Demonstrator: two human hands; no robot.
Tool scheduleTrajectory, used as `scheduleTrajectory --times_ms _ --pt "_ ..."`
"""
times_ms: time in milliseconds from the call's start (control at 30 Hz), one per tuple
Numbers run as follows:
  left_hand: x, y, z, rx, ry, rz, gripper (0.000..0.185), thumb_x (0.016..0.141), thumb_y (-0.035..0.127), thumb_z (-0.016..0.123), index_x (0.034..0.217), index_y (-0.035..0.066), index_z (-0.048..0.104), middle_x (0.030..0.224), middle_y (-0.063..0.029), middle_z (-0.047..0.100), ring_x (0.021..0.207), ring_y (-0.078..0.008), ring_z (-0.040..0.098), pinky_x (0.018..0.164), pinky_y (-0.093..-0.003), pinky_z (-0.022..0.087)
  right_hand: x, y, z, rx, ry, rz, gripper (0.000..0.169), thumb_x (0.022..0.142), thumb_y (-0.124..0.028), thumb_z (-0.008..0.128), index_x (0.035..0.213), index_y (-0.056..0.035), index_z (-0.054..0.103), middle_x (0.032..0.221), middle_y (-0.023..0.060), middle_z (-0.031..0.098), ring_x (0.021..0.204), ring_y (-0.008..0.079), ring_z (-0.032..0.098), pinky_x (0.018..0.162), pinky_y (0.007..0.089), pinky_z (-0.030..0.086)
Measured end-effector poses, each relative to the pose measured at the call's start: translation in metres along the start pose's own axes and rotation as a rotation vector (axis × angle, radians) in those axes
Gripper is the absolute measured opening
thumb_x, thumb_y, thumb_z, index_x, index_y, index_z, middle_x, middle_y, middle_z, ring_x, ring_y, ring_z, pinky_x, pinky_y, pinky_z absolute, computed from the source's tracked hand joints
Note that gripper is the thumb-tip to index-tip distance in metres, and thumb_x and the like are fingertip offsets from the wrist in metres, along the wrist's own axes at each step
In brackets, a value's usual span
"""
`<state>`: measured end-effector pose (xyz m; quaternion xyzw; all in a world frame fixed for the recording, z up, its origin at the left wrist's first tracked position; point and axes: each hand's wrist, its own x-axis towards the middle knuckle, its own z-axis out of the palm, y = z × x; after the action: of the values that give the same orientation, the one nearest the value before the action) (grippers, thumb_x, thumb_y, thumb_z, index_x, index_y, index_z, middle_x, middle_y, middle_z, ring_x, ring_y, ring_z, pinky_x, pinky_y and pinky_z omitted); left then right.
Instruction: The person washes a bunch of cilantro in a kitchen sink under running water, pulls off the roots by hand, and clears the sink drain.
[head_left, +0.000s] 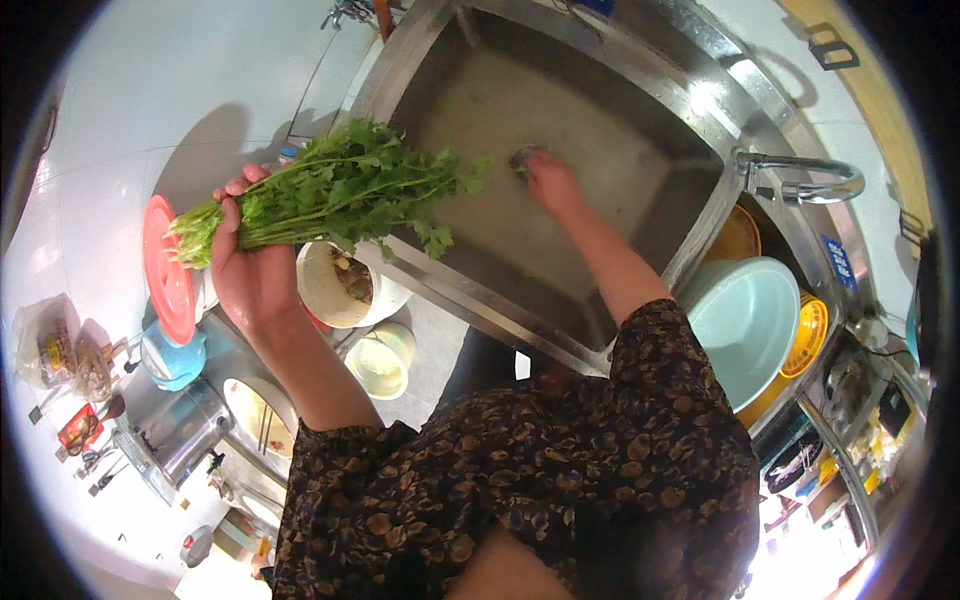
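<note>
My left hand (259, 277) is wrapped round the pale stem ends of a bunch of leafy green herbs (337, 187), probably celery or coriander. The bunch is held level to the left of the stainless steel sink (517, 315), its leaf tips reaching over the basin. Down in the sink, my right hand (551, 180) has its fingers at a dark round spot (523, 159) near the middle of the floor, apparently the drain or its strainer. Cloudy water (480, 112) seems to cover the sink floor. Whether those fingers grip anything is hidden.
A chrome faucet (810, 180) stands at the sink's right rim. Below it are a pale blue basin (750, 322) and a yellow colander (808, 334). Left of the sink are a white bucket of scraps (319, 296), a smaller pail (382, 360) and a pink lid (161, 277).
</note>
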<state>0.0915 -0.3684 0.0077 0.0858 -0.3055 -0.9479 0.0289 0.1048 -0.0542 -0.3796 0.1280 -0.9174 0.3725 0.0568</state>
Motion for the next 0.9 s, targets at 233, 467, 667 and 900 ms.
scheduleTrajectory --times_ms 233,467,667,900 --pt "-0.024 0.011 0.023 0.073 0.227 0.167 0.010 0.093 -0.001 0.051 0.102 0.001 0.050 0.103 -0.0125 0.055 0.113 -0.0329 0.049 0.113 -0.0591 0.027 0.037 -0.051 0.037 0.253 -0.078 0.184 0.026 0.082 -0.005 0.059 0.107 -0.0079 0.067 0.108 0.0155 0.066 0.100 0.0332 0.063 0.087 0.0395 0.051" --pt "-0.043 0.054 -0.004 -0.045 0.285 0.211 0.009 0.093 0.000 0.051 0.102 0.000 0.051 0.102 -0.0124 0.054 0.112 -0.0328 0.049 0.114 -0.0600 0.024 0.025 -0.036 0.018 1.035 0.101 1.005 0.011 0.083 -0.011 0.064 0.091 -0.0038 0.067 0.069 0.0060 0.061 0.062 0.0183 0.058 0.060 0.0321 0.047" --pt "-0.054 0.094 -0.044 -0.212 0.182 0.191 0.011 0.092 -0.001 0.051 0.103 -0.002 0.051 0.100 -0.0121 0.054 0.112 -0.0318 0.050 0.115 -0.0591 0.023 0.012 -0.034 -0.011 1.175 -0.014 0.990 0.012 0.081 -0.010 0.068 0.076 -0.0056 0.058 0.066 0.0023 0.056 0.057 0.0116 0.051 0.051 0.0267 0.038" --pt "-0.057 0.135 -0.092 -0.251 0.169 0.203 0.016 0.092 -0.001 0.051 0.108 -0.004 0.052 0.105 -0.0137 0.056 0.114 -0.0323 0.049 0.115 -0.0573 0.022 0.027 -0.039 0.020 0.866 0.050 0.882 0.015 0.083 -0.014 0.067 0.091 -0.0018 0.064 0.065 0.0038 0.056 0.059 0.0133 0.053 0.054 0.0309 0.043"
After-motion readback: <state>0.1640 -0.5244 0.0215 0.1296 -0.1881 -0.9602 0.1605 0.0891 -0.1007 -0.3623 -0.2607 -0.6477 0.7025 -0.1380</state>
